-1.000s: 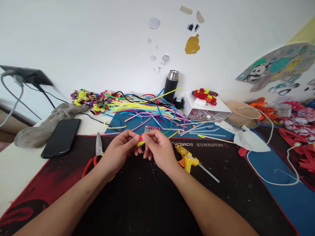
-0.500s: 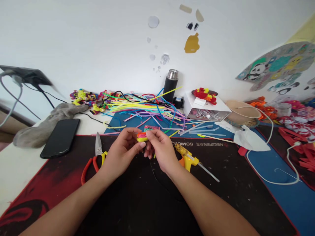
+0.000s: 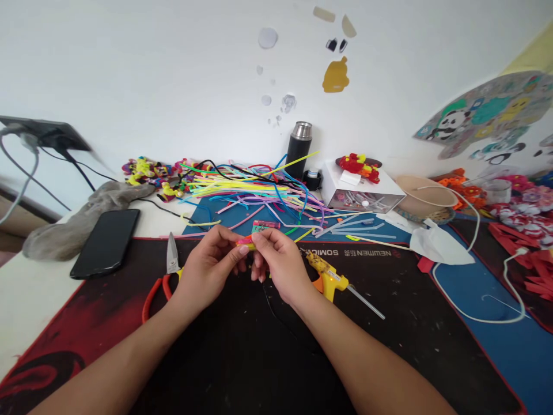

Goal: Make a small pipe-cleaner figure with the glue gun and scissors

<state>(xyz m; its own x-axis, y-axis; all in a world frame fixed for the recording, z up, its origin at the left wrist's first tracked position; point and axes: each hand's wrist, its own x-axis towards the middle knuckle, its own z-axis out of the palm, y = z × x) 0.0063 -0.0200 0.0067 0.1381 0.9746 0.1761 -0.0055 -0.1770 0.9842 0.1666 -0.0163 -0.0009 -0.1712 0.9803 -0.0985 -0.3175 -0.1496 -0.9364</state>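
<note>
between the hands (image 3: 208, 264) (image 3: 281, 258), colourful piece (image 3: 245, 240) shows less

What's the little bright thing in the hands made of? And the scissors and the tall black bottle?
The little bright thing may be fuzzy craft wire: it's orange, pink and yellow and looks soft, but much is hidden. The scissors have a smooth grey blade, likely steel, and red-and-yellow handles, probably plastic. The black bottle is probably metal: its top shines silver, its body looks duller, maybe painted.
</note>
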